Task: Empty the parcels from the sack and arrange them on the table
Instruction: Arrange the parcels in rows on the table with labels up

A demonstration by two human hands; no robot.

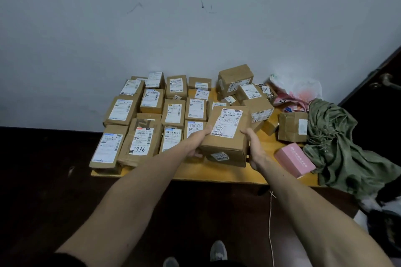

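Here, a brown cardboard parcel (225, 136) is held over the front middle of the table (217, 174); whether it touches the tabletop cannot be told. It is gripped at both sides, with the fingers of the left hand (196, 143) curled round its left edge and those of the right hand (255, 147) round its right edge. On its white shipping label, a number reading roughly "502 602-12 815" is printed above a barcode and text too fine to be read. A second small label is stuck on its front face.

Labelled brown parcels (173, 112) are laid flat in close rows on the table's left and middle. One parcel (142, 141) at the table's front left bears handwritten digits, not surely legible. At the table's front right lies a pink box (294, 160) with white lettering, beside the crumpled green sack (338, 147) draped over the table's right end.
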